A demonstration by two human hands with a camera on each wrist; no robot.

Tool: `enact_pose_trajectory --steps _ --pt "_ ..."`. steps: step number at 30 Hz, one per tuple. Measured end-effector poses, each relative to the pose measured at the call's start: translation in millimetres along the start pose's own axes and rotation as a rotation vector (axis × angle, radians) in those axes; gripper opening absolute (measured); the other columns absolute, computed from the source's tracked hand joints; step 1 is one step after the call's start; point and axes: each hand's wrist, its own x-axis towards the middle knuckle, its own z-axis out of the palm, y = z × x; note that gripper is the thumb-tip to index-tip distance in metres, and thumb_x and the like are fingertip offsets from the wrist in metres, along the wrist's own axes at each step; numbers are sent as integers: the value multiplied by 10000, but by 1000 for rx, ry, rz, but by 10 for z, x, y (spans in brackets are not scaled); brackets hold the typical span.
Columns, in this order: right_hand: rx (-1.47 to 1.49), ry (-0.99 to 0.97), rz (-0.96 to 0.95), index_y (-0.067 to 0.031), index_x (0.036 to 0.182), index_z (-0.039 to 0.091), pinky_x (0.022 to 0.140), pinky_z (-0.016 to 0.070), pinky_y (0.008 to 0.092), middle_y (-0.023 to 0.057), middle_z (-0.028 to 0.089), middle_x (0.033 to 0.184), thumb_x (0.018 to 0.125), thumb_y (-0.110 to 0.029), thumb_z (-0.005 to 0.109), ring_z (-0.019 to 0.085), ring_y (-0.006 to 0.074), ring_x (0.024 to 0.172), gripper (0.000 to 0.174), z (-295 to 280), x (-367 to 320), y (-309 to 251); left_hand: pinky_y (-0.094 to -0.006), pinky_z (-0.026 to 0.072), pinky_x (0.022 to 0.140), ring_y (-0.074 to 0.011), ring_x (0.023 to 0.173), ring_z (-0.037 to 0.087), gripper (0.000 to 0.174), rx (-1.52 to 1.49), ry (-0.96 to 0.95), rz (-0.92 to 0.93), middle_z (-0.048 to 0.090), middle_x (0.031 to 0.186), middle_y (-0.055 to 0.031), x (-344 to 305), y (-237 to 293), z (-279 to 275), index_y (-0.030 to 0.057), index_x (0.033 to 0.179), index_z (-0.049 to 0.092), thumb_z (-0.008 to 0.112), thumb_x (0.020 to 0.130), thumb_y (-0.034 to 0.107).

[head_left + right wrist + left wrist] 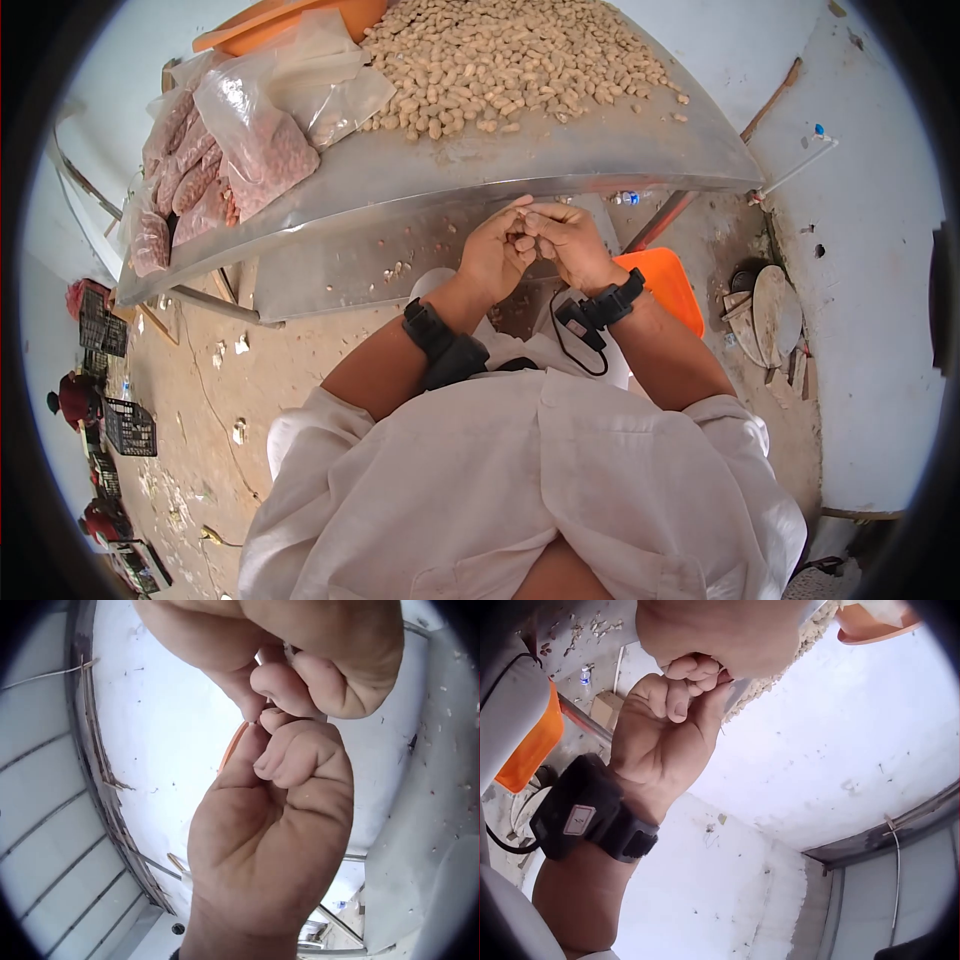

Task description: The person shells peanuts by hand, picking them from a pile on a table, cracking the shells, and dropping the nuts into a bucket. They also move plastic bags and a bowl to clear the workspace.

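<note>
My left hand [488, 256] and right hand [572, 243] meet in front of the metal table's [560, 165] near edge, fingers curled and fingertips together. Between them they pinch a peanut [524, 211], mostly hidden by the thumbs and fingers. In the left wrist view, the left hand [720, 634] is at the top, its fingertips against those of the right hand [660, 742]. From the right wrist, the right hand [330, 645] appears above and the left hand [270, 832] below. A heap of unshelled peanuts [500, 65] lies on the table beyond both hands.
Clear plastic bags [265, 165] of pinkish kernels lie at the table's left, before an orange basin [290, 25]. Another orange container [665, 290] is below, right of my hands. Black crates [130, 428] and scattered scraps lie on the floor at left.
</note>
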Motion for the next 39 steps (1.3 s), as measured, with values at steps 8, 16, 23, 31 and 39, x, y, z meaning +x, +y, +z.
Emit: enact_pose_trajectory --steps 8,16,23,31,39 --pt "-81 63 -61 32 980 629 442 284 171 -5 587 693 832 -70 598 438 22 527 182 62 -78 -106 -216 326 484 -95 541 374 168 -109 99 -120 473 701 -6 72 0 -83 15 1004 539 427 903 91" --pt "-352 528 -109 34 915 637 464 332 228 -20 534 635 797 -129 632 434 78 507 201 -1243 -473 -192 -213 275 454 -73 490 318 217 71 89 -80 354 615 23 -105 141 -340 27 1109 488 451 909 103" --pt "-1619 899 82 -27 943 660 827 449 396 181 634 910 694 -163 637 588 329 918 284 -2531 -927 -295 -208 289 462 -69 498 336 186 123 180 -87 363 620 32 -182 146 -434 48 1072 526 487 906 122" --pt "-1640 852 -542 -33 940 630 832 433 400 180 612 958 703 -115 604 555 358 937 252 -2174 -447 -1277 -187 328 484 -51 540 393 166 162 220 -22 484 691 30 -231 184 -556 60 995 578 601 859 152" --pt "-1559 208 -944 -50 958 634 827 439 400 162 613 960 740 -97 594 552 348 926 227 -411 631 -1651 -209 293 464 -67 485 343 229 96 225 -44 447 609 24 -185 153 -576 42 878 575 564 889 271"
